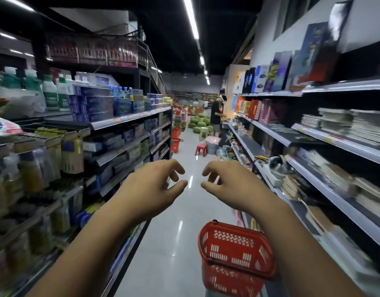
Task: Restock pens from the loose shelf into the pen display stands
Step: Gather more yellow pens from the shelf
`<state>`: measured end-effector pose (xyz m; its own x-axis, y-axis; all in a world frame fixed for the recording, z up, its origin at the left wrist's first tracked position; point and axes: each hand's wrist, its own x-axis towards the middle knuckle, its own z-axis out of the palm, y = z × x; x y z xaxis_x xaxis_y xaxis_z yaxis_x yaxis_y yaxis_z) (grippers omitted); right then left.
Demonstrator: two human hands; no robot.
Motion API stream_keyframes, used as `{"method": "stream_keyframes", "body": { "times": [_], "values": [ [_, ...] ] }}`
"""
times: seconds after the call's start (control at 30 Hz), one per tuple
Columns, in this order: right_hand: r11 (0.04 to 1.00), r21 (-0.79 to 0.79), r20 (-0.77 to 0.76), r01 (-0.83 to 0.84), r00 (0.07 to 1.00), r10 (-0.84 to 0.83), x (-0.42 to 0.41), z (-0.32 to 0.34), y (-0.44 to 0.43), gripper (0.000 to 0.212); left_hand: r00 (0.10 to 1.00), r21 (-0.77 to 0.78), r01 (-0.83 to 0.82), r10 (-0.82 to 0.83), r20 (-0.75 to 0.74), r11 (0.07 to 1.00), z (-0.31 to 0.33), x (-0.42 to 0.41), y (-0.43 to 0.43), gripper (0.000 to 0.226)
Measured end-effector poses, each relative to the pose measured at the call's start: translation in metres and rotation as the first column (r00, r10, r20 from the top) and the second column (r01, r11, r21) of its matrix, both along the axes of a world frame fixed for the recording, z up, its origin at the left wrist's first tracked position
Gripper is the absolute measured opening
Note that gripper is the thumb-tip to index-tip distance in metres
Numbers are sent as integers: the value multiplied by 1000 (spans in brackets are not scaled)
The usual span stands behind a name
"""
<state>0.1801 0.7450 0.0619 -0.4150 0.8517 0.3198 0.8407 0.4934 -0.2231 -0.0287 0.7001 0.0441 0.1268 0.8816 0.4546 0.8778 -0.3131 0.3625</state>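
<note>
Head view down a shop aisle: left hand (150, 189) and right hand (227, 185) hang mid-frame, thumbs facing, apart, fingers loosely curled and empty. At 5 o'clock a red basket (234, 249) sits low, its right edge covered by the right forearm. Left shelving (120, 120) of boxes and bottles fills 9 o'clock; right shelving (345, 144) of books and boxes fills 3 o'clock, smeared by blur. Far off at 12 o'clock a person (216, 113) stands by green melons (197, 123) and a red stool (201, 148). In that blur the pens and display stands cannot be made out, so their place relative to the fingers cannot be told.
</note>
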Motion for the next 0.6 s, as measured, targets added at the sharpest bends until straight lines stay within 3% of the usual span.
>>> {"method": "stream_keyframes", "body": {
  "times": [0.33,0.6],
  "values": [
    [1000,22,10,21,1000,-22,-79,3,300,26,996,57,6,0,-90,998,-2,-76,298,26],
    [995,42,57,88,994,-90,-109,33,530,26,981,42,103,-95,-167,994,27,-102,542,27]
  ]
}}
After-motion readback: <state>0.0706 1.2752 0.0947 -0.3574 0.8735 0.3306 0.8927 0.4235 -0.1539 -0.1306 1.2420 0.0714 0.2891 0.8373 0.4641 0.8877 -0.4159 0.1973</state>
